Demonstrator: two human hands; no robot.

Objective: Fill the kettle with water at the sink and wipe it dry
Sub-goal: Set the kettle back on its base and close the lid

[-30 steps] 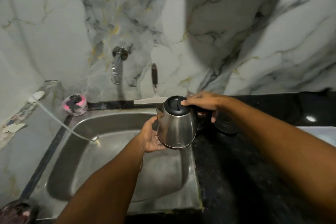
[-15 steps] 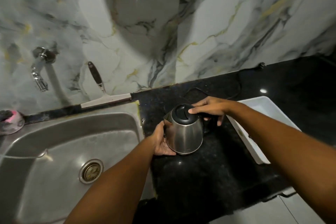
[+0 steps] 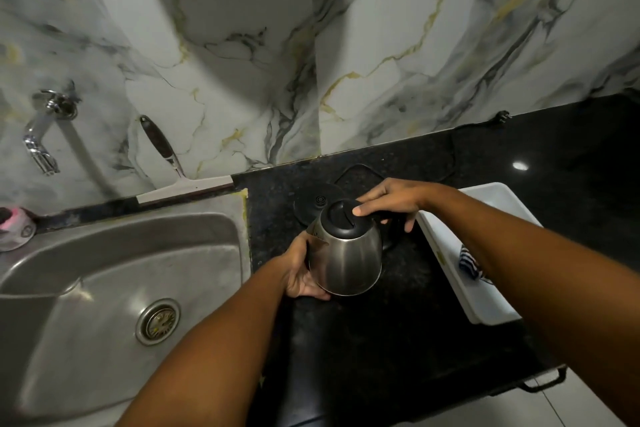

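Kettle carried off the sink and over to the black counter

A second ago the kettle (image 3: 346,255) hung above the sink (image 3: 114,274) basin; now it sits over the counter (image 3: 381,350), just in front of its round base (image 3: 317,203), so the filling looks done and the wiping comes next. The right hand (image 3: 391,202) is closed around the handle with the thumb on the lid, and the left hand (image 3: 300,272) cups the steel side and bottom. The handle itself is hidden under the fingers, and the striped thing in the white tray (image 3: 485,305), half behind the right forearm, may be a cloth
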